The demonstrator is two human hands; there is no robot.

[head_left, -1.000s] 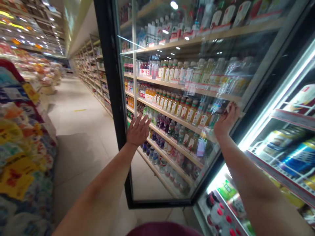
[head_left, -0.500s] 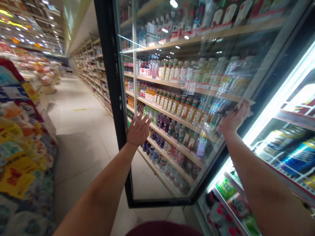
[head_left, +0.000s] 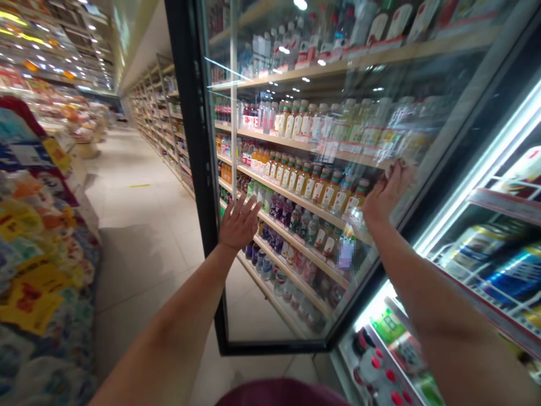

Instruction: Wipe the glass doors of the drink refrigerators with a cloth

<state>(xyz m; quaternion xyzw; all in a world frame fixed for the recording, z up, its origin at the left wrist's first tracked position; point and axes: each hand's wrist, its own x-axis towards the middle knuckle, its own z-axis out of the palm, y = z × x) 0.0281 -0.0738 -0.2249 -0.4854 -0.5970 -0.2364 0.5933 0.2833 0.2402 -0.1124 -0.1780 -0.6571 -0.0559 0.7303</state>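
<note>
Item: maroon clothing (head_left: 279,392), at the near edge, between two bare forearms.
Item: left hand (head_left: 240,223), empty, fingers spread wide, palm toward the glass door (head_left: 249,321) beside its black upright frame.
Item: right hand (head_left: 386,194), fingers bent narrow around a pale cloth (head_left: 398,164), held at the glass toward the cooler side; the cloth is blurred, and whether it is fabric or paper I cannot tell.
Item: glass door, black-framed, standing open.
Item: cooler (head_left: 505,204), lit, to the right; wire racks, a blue pack (head_left: 518,276), green packs (head_left: 386,324) and red-capped bottles (head_left: 376,361) below.
Item: rows of bottles (head_left: 319,189), amber, purple and clear, on pale shelves, showing in the glass.
Item: bagged goods (head_left: 25,203) stacked at left, with a yellow sign (head_left: 34,290).
Item: pale tiled floor (head_left: 139,242), with a yellow strip (head_left: 140,185).
Item: long shelving (head_left: 163,115) along the aisle, far off.
</note>
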